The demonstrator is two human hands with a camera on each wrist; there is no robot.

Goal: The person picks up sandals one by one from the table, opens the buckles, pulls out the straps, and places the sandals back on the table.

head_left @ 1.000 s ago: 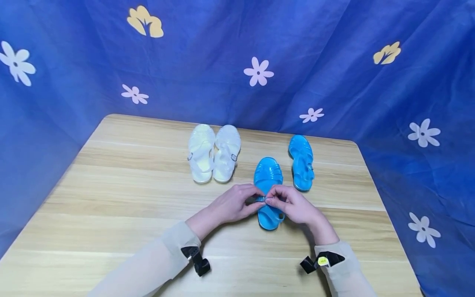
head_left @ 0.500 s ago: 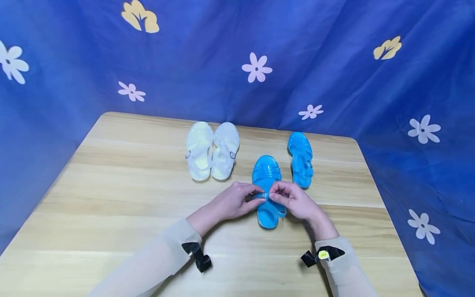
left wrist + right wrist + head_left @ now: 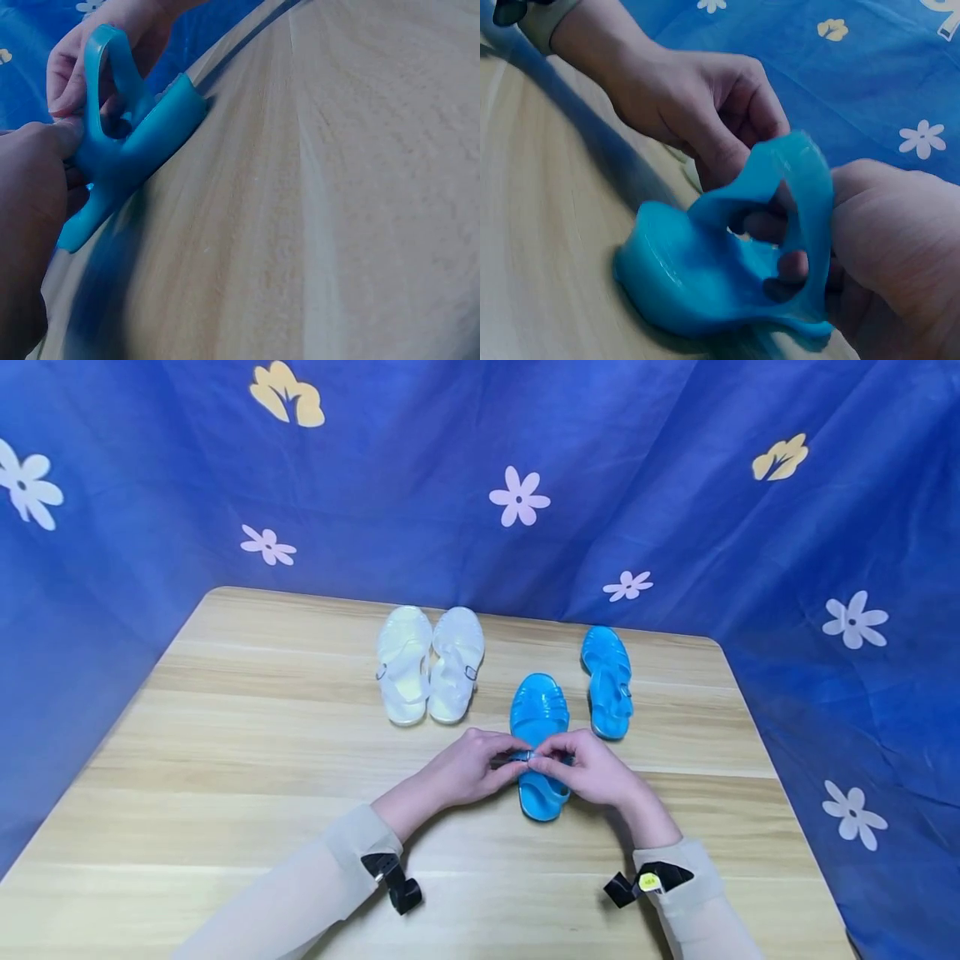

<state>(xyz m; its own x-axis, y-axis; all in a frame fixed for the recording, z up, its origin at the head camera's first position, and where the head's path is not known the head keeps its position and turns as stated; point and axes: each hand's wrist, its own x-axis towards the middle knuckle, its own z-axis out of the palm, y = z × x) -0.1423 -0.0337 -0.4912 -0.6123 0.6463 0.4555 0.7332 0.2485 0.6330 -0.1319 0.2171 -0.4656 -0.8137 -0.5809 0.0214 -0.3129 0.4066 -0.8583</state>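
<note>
A blue jelly sandal [image 3: 540, 702] lies on the table, toe pointing away, with a small buckle on its strap. My left hand [image 3: 467, 768] pinches the buckle side of the strap between thumb and fingers. From the other side my right hand [image 3: 596, 770] pinches the strap by the buckle, its fingertips close against the left ones. The right wrist view shows the sandal's heel [image 3: 667, 277] and raised back strap [image 3: 810, 187] in front of the fingers, which partly hide the buckle. In the left wrist view the back strap [image 3: 94, 82] stands up as a loop.
Another blue sandal [image 3: 609, 681] lies behind and right of my right hand. Two whitish sandals [image 3: 405, 668] sit side by side toward the back, left of centre. A blue curtain [image 3: 420, 468] with flowers hangs behind the wooden table [image 3: 225, 760].
Half a second ago my right fingers were slightly farther right, pulling the strap end away from the buckle; now they are back against the left fingertips. The view has shifted slightly over the last second.
</note>
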